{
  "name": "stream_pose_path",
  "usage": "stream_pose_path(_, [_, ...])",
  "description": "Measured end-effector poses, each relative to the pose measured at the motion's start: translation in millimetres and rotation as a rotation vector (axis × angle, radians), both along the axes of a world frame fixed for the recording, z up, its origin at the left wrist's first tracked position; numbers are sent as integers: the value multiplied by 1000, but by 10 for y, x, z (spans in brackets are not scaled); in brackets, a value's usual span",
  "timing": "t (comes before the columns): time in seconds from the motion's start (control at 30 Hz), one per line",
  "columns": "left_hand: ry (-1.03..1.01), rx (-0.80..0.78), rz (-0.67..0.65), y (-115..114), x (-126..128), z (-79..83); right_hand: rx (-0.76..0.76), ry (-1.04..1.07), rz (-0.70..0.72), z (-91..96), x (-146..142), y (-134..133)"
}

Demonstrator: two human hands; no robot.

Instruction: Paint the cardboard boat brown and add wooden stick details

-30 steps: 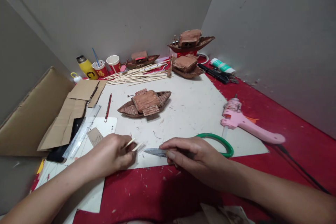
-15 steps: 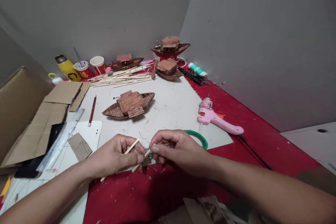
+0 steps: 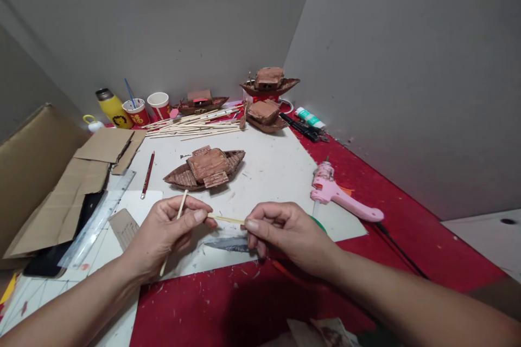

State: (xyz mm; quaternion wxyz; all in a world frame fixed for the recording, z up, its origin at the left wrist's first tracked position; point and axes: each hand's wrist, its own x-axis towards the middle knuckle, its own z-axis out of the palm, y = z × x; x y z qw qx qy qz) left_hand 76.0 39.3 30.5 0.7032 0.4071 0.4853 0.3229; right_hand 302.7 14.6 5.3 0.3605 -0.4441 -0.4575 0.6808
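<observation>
A short pale wooden strip [image 3: 228, 220] stretches level between my hands, its ends pinched in the fingertips. My left hand [image 3: 165, 227] is closed on the strip's left end, and a longer thin wooden stick [image 3: 183, 203] slants through the same grip. My right hand [image 3: 291, 233] pinches the other end between thumb and forefinger. Below the strip lies a dark pointed blade [image 3: 228, 244], partly covered by my right hand. A green loop [image 3: 319, 224] shows behind that hand, mostly hidden. Just beyond my hands rests a brown model boat [image 3: 205, 168] with a roofed cabin.
Several thin sticks [image 3: 195, 126] lie at the back, near more model boats [image 3: 268, 82]. A pink glue gun [image 3: 345, 200] with a black cord lies right. On the left are cardboard pieces [image 3: 81, 179], a clear ruler [image 3: 97, 222] and a red pencil [image 3: 148, 174].
My hands have moved apart, and the strip now spans the gap between them. The stick in my left hand stands steeper. More of the dark blade shows; the view has shifted slightly.
</observation>
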Motion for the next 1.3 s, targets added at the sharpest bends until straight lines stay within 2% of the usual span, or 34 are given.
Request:
stream_pose_path(0.1, [10, 21, 47, -8, 32, -4, -86, -28, 88, -24, -28, -14])
stream_pose_path(0.2, [51, 68, 55, -19, 48, -38, -111, -46, 158, -51, -44, -28])
stream_pose_path(0.3, [181, 233, 25, -17, 29, -85, -63, -46, 131, -51, -32, -27])
stream_pose_path(0.37, [349, 405, -93, -14, 4, -100, -19, -47, 55, -32, -15, -18])
stream_pose_path(0.47, [672, 644, -450, -27, -21, -85, 25, -35, -35, -5, 0, -3])
stream_pose_path(0.53, [824, 735, -653, -54, -22, -59, 29, -30, -41, -3, -2, 0])
stream_pose_path(0.6, [845, 764, -688, -84, -14, -37, 12, -29, -24, -17, -10, -5])
stream_pose_path(0.67, [729, 712, -548, -104, 0, -27, -4, -30, -3, -40, -20, -15])
stream_pose_path(0.77, [409, 495, -223, -109, 34, -29, 6, -48, 51, -75, -33, -34])
stream_pose_path(0.87, [172, 328, -76, -102, 78, -29, 24, -71, 113, -88, -45, -49])
stream_pose_path(1.1, [37, 240, -100, -93, 102, -53, 80, -134, 189, -35, -47, -48])
stream_pose_path(1.2, [-25, 164, -168, -127, 107, -99, 151, -183, 180, -36, -29, -48])
stream_pose_path(1.3, [-33, 94, -264, -200, 137, -162, 153, -163, 170, -38, -28, -54])
